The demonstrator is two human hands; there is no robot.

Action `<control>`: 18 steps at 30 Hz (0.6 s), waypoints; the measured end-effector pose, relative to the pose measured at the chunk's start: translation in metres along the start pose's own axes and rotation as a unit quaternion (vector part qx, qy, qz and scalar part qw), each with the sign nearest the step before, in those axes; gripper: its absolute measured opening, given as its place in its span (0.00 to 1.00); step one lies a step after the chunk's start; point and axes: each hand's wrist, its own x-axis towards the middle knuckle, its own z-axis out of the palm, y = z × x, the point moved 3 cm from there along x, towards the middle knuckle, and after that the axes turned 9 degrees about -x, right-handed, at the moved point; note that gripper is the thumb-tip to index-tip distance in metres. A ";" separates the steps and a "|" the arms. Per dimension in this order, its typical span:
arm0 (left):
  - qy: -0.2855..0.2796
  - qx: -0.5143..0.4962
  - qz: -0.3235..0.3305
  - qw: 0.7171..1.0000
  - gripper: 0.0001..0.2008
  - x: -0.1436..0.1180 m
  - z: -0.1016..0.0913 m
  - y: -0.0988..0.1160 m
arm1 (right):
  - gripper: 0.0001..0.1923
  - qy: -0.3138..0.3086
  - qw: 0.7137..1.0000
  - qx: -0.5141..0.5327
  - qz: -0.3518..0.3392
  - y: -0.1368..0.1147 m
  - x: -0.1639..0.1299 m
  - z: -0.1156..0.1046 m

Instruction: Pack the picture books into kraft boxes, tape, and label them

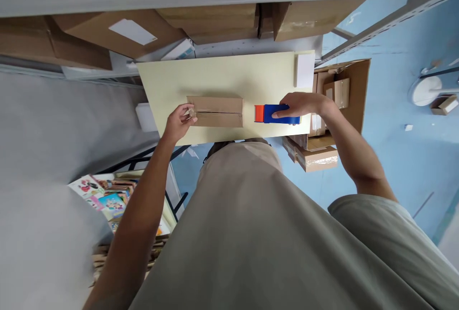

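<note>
I see 1 flat cardboard box [215, 112] lying on the pale desk [222, 73], its top seam running lengthwise. My left hand [178, 122] presses its left end, fingers curled on the edge, seemingly pinching the clear tape end there. My right hand [303, 104] has its fingers wrapped around the blue and orange tape dispenser [274, 114], just right of the box. The box looks light and stiff; I judge it best steadied at the ends.

Bright even daylight, soft shadows, wide-angle edge stretch, slight blur
</note>
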 end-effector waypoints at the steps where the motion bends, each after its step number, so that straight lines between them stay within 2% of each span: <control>1: 0.001 0.005 0.001 1.000 0.28 0.001 0.000 0.001 | 0.38 0.005 1.000 0.002 -0.001 0.006 0.002 0.002; 3: 0.005 0.012 0.002 1.000 0.27 0.002 0.000 0.004 | 0.38 0.029 1.000 0.001 -0.001 0.014 0.012 0.008; 6: 0.010 0.008 -0.007 1.000 0.26 0.002 0.002 0.007 | 0.36 0.068 0.997 -0.013 0.021 0.011 0.034 0.018; 12: 0.016 -0.004 -0.025 1.000 0.28 -0.004 0.008 0.011 | 0.25 0.095 0.991 -0.060 0.078 -0.025 0.065 0.031; 18: 0.053 0.004 -0.026 0.998 0.17 -0.004 0.007 0.011 | 0.21 0.109 0.986 -0.083 0.095 -0.049 0.068 0.039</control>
